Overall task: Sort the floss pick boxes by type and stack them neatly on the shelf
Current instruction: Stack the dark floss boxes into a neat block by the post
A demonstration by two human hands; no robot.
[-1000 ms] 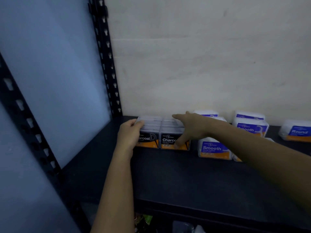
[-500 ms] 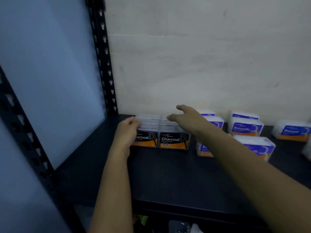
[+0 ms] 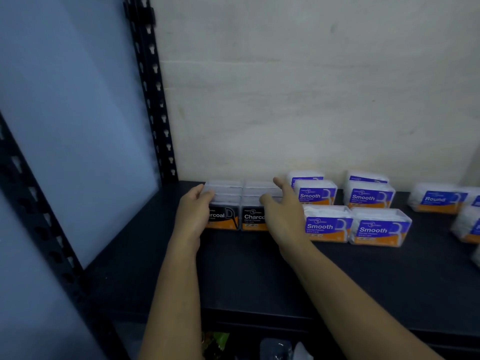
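Observation:
Black-and-orange Charcoal floss pick boxes point(image 3: 235, 203) stand side by side in rows at the back left of the dark shelf point(image 3: 259, 276). My left hand point(image 3: 193, 213) presses against the left end of that block. My right hand point(image 3: 281, 213) is cupped against its right end, covering part of the right front label. Both hands touch the boxes without lifting them. To the right, several purple-and-orange Smooth boxes point(image 3: 328, 224) sit in two rows. Round boxes point(image 3: 439, 200) lie further right.
A black perforated upright point(image 3: 153, 94) stands at the shelf's back left corner, with a pale panel point(image 3: 78, 126) along the left side. A light wall point(image 3: 311, 87) closes the back. More boxes point(image 3: 467, 227) sit at the right edge. Packets show below the shelf front.
My right hand has come down from above the Charcoal boxes to their right end. The left hand stays on the left end. The view has shifted and more Smooth boxes show.

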